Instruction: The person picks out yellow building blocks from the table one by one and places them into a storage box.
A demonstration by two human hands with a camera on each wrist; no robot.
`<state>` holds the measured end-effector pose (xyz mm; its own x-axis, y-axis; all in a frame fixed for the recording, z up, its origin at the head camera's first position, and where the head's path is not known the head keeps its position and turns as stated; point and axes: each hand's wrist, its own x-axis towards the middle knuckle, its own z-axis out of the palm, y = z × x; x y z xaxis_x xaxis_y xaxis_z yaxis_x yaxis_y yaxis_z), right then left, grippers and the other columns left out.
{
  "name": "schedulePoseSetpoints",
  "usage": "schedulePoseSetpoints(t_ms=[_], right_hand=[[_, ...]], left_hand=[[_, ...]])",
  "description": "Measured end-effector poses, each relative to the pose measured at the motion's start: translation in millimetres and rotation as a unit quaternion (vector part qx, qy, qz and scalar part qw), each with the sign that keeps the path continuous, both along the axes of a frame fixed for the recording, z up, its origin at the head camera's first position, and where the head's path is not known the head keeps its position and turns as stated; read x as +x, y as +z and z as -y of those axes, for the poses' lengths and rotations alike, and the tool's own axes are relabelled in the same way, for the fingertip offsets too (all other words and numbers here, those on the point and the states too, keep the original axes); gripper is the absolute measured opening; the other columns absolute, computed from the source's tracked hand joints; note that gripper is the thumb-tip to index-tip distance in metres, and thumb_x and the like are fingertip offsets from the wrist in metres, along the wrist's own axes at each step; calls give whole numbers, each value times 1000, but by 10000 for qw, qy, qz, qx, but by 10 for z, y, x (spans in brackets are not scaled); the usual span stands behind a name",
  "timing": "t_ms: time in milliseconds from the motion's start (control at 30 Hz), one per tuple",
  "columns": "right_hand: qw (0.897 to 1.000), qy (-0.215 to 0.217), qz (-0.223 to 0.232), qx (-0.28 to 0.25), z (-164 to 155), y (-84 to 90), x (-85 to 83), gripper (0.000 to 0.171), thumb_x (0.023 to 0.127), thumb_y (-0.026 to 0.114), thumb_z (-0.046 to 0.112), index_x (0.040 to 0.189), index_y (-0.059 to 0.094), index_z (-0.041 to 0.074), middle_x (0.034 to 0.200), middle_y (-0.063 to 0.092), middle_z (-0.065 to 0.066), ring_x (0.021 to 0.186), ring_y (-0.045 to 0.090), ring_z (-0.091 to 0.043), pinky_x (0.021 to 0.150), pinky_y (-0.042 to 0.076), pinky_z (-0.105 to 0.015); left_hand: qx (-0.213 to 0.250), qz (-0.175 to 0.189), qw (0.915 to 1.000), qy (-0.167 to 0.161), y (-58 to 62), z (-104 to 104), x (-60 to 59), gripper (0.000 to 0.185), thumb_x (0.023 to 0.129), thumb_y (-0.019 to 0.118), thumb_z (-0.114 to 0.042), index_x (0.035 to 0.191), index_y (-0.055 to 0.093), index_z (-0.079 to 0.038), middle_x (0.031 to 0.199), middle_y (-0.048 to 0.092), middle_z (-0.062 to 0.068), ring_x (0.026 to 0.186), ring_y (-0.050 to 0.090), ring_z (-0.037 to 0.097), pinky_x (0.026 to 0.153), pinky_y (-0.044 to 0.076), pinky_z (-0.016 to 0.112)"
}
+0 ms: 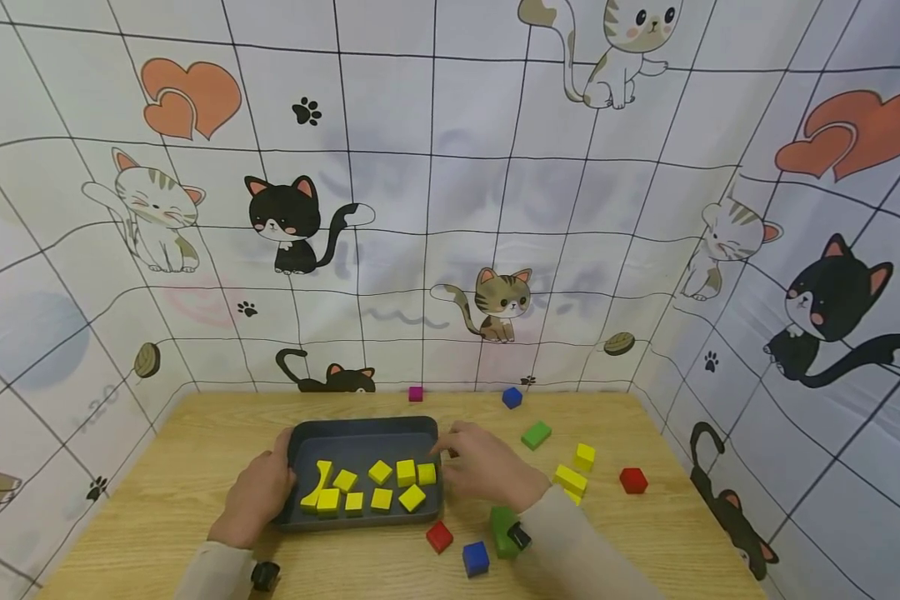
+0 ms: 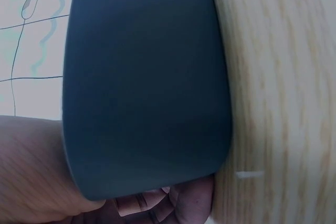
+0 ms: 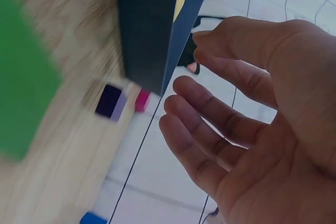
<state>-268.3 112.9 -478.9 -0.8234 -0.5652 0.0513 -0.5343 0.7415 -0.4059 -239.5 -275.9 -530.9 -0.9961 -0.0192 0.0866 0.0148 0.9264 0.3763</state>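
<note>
A dark grey tray [image 1: 360, 522] lies on the table with several yellow blocks [image 1: 380, 472] in it, one of them arch-shaped [image 1: 322, 479]. At the tray's left end my left hand [image 1: 258, 492] grips the edge; in the left wrist view its fingers [image 2: 194, 200] curl at the end wall, partly hidden by the tray. My right hand [image 1: 487, 467] is at the right end with nothing held. The right wrist view shows its fingers [image 3: 184, 135] loosely bent and spread, beside the tray wall [image 3: 144, 30]; contact is hard to tell.
Near the tray's front right lie a red cube [image 1: 439, 537], a blue cube [image 1: 476, 559] and a green block [image 1: 503, 533], partly behind the right wrist. Yellow blocks [image 1: 570, 480], a red block [image 1: 633, 481] and a green block [image 1: 536, 434] lie farther right. Patterned cloth [image 1: 390, 250] borders the table.
</note>
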Motion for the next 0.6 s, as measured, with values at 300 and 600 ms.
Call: schedulePoseSetpoints(t_ms=[300,600], right_hand=[[9965,-785,40,-295,-508,-78,10,27,105,83,15,132,85,13,136,77,-9,130,72,-33,112,62,-62],[9860,-1630,-342,23,-1053,-108,2,41,100,94,33,136,85,15,147,71,-14,137,68,-39,115,61,-63]], left_hand=[[-5,104,9999,58,8,-4,1,73,106,64,-5,173,36,7,109,75,31,78,70,32,70,61,55],[6,12,10000,24,20,-17,13,72,105,64,-4,171,38,9,104,74,29,75,66,30,69,59,54]])
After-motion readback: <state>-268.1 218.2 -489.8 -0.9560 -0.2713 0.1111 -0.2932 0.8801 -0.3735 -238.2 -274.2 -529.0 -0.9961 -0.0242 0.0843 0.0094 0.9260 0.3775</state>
